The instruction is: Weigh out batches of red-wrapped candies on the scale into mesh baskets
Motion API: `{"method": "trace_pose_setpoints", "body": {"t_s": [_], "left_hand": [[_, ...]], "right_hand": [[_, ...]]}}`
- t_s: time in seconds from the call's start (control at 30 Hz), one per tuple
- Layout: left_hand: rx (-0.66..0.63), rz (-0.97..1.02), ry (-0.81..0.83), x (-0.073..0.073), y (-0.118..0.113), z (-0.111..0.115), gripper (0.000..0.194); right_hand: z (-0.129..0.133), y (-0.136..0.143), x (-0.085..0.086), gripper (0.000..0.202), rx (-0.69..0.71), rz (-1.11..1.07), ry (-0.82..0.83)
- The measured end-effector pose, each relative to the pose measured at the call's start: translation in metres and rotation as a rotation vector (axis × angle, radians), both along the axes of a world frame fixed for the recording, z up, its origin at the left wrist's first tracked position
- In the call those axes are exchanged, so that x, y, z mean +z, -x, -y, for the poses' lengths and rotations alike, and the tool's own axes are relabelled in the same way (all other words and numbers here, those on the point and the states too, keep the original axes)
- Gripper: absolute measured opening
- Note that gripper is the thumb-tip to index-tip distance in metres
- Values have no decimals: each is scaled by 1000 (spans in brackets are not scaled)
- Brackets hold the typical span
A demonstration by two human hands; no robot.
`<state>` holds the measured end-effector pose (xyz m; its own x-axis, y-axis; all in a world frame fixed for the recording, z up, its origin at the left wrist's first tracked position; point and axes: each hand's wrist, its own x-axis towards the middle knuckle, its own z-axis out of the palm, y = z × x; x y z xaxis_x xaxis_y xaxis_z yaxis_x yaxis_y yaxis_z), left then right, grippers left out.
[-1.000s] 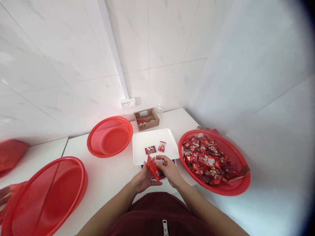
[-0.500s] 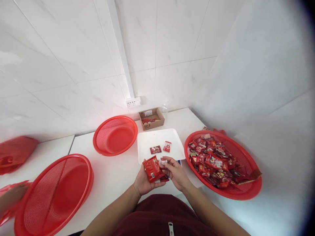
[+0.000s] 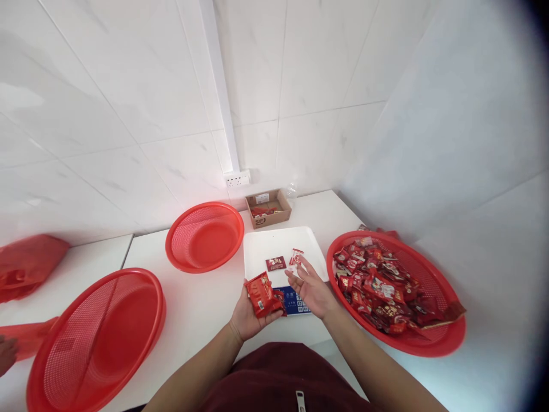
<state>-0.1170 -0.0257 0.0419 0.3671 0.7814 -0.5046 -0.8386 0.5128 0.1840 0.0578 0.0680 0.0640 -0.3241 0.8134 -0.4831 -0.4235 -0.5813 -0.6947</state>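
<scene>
My left hand [image 3: 246,320] is closed around several red snack packets [image 3: 259,294], the top one showing a barcode. My right hand [image 3: 315,289] has its fingers spread above the near right part of a white scale plate [image 3: 257,246]. By its fingertips lies a small whitish packet [image 3: 293,268], partly hidden; no grip on it shows. A dark red packet [image 3: 275,263] and a red-and-white packet [image 3: 296,256] rest on the plate. The scale's blue keypad [image 3: 294,303] is partly covered by my hands.
To the right stands a red basket [image 3: 454,337] heaped with red packets. Two red baskets [image 3: 205,213] [image 3: 160,312] are on the left. A cardboard box [image 3: 274,218] with packets sits against the wall. Another person's hand [image 3: 7,352] is at the far left, near red plastic bags [image 3: 32,263].
My right hand has moved forward from the packets in my left hand to the plate and opened. A whitish packet now shows there, and the blue keypad is uncovered.
</scene>
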Motion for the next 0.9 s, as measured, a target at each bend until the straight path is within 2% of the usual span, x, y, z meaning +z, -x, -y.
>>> {"method": "trace_pose_setpoints", "body": {"t_s": [0.07, 0.17, 0.3, 0.43, 0.53, 0.6, 0.7, 0.8, 0.9], "left_hand": [[5, -4, -15, 2, 2, -1, 74], [8, -9, -10, 2, 2, -3, 74], [-36, -27, -8, -4, -5, -4, 77], [-125, -48, -42, -7, -9, 0, 86], [-183, -62, -62, -5, -8, 5, 89], [-199, -56, -85, -4, -6, 10, 90], [-198, -17, -125, -3, -1, 15, 95], [-148, 21, -141, -4, 6, 19, 98], [-93, 16, -90, -4, 13, 21, 91]], "right_hand": [[-3, -3, -4, 53, 57, 103, -3], [9, -8, -11, 51, 244, 253, 0], [38, -11, -17, 52, 540, 174, -26], [53, -11, -22, 56, 613, 279, -127], [55, -14, -28, 48, 695, 365, -167], [56, -17, -31, 41, 717, 386, -183], [56, -21, -32, 42, 681, 361, -157], [51, -23, -29, 44, 605, 358, -97], [40, -22, -24, 43, 463, 329, -34]]}}
